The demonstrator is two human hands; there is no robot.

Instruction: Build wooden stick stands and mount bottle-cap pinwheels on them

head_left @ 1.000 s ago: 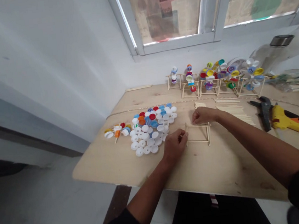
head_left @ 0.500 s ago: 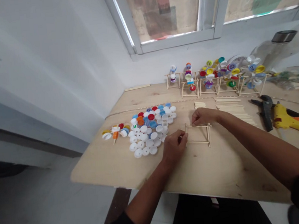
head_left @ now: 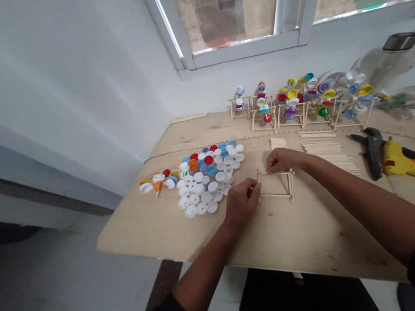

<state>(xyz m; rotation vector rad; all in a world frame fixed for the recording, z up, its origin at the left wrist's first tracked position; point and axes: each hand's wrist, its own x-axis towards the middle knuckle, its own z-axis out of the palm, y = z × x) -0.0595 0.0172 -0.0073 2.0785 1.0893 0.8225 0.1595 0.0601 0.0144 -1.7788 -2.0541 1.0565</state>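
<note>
A small frame of thin wooden sticks (head_left: 276,196) stands on the tabletop in front of me. My left hand (head_left: 244,197) pinches the frame's left side between thumb and fingers. At the frame's top, my right hand (head_left: 281,160) has its fingers pressed together around the upper stick; the fingertips hide the exact contact. To the left of my left hand lies a cluster of bottle caps (head_left: 199,188), mostly white with some blue, red and orange. A wheel of coloured caps on sticks (head_left: 158,181) lies farther left.
Finished-looking stick frames with cap wheels (head_left: 291,109) line the back by the wall. Loose sticks (head_left: 325,150) lie right of centre. A black-handled tool (head_left: 372,153) and a yellow glue gun (head_left: 397,160) lie at the right. A clear bottle (head_left: 380,70) is behind.
The camera view has shifted slightly. Both hands keep nearly the same place on the stick frame, with no other clear difference.
</note>
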